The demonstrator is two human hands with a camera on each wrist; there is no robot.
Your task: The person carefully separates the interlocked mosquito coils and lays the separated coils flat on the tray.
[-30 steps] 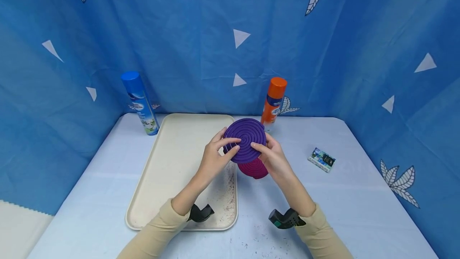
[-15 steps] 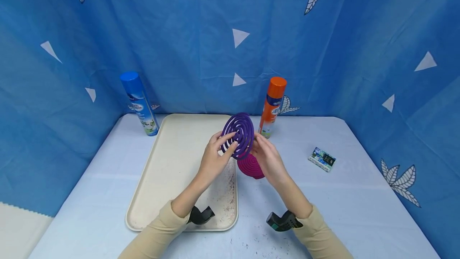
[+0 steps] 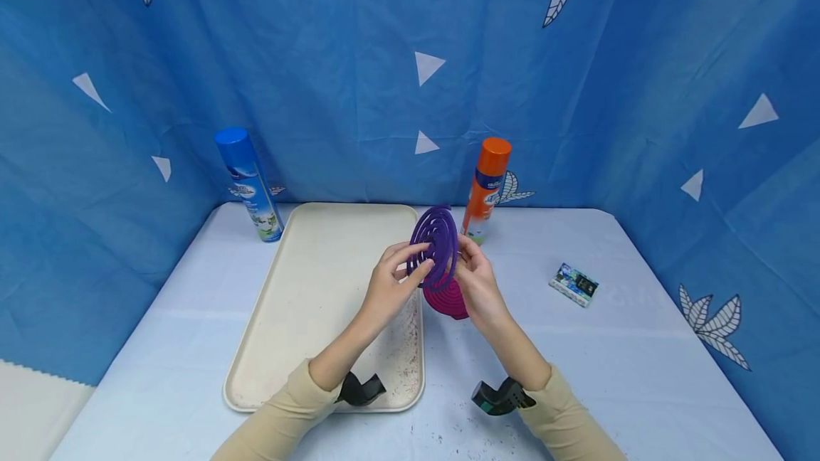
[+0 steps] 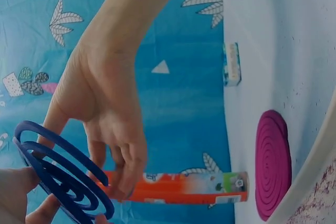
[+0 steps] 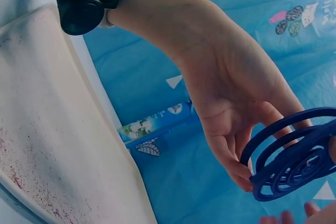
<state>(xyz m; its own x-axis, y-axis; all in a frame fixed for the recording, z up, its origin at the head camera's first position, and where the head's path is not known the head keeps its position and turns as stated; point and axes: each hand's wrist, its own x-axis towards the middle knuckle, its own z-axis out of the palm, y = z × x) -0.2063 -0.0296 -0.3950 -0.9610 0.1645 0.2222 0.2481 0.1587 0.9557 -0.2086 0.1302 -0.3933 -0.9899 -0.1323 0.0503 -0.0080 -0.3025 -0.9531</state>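
Note:
A purple mosquito coil point(image 3: 443, 233) is held up above the table, turned partly edge-on, its rings spread apart. My left hand point(image 3: 386, 290) pinches it near the centre with thumb and index finger. At the coil's right edge, my right hand point(image 3: 480, 289) grips the outer part; some of its fingertips are hidden behind the rings. In the left wrist view the coil point(image 4: 63, 144) looks blue, with gaps between its turns. A magenta coil point(image 3: 448, 303) lies flat on the table below, beside the tray, partly covered by the purple one.
A cream tray point(image 3: 314, 304) with reddish specks lies left of centre. A blue spray can point(image 3: 251, 187) stands at its back left, an orange spray can point(image 3: 488, 187) behind my right hand. A small printed box point(image 3: 574, 284) lies to the right. Blue cloth point(image 3: 359, 77) encloses the table.
The purple coil has turned from facing the camera to nearly edge-on, and its rings have spread. My right thumb has left its face, and that hand now grips the right edge.

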